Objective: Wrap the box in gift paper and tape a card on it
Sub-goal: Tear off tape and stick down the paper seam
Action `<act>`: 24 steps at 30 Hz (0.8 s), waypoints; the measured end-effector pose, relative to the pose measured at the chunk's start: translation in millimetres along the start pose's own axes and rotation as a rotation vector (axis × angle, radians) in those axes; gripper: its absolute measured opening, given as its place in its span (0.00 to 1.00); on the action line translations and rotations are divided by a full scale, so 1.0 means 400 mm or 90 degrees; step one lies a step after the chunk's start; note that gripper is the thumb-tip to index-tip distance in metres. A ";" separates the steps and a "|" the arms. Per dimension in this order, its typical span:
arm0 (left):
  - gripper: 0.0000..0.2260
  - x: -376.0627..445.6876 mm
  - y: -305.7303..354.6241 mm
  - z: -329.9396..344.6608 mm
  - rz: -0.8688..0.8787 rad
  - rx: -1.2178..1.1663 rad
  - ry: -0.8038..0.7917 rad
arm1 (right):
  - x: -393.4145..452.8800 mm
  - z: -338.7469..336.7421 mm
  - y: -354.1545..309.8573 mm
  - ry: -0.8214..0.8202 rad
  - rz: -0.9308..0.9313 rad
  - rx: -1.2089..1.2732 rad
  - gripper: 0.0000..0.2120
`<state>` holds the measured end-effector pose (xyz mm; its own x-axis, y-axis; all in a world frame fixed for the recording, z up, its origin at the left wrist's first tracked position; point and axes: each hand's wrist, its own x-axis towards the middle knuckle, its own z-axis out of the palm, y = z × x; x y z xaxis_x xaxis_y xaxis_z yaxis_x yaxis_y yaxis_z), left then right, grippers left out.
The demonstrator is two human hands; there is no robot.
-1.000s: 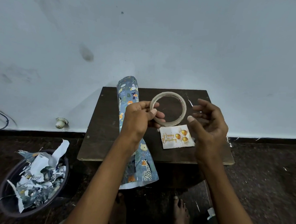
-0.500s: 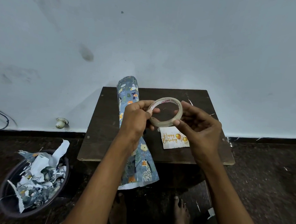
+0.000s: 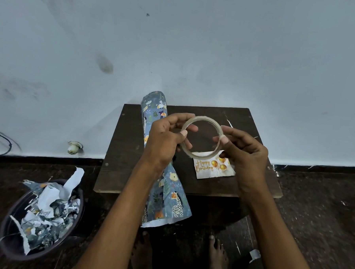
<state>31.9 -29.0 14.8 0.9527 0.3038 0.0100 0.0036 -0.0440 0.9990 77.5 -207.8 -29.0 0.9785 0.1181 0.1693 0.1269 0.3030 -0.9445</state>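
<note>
Your right hand [image 3: 246, 156] has joined your left hand [image 3: 164, 142], both grips now pinching the tape roll [image 3: 201, 137] at 3 and 9 o'clock above the card [image 3: 209, 169], likely seeking its end.

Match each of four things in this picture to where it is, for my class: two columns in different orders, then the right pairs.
1 tape roll
2 birthday card
3 gift paper roll
4 torn paper scraps

A in the dark tub on the floor
B lying flat on the table
C held up between both hands
D across the table, one end overhanging the near edge

Pairs: 1-C, 2-B, 3-D, 4-A
</note>
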 end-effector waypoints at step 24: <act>0.16 0.000 -0.013 0.005 0.029 0.039 -0.091 | 0.000 0.010 0.000 -0.060 -0.050 -0.095 0.11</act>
<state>32.4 -30.9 9.6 0.9859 0.1612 0.0443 -0.0260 -0.1136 0.9932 77.1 -204.2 -28.1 0.9461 0.1895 0.2628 0.2315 0.1722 -0.9575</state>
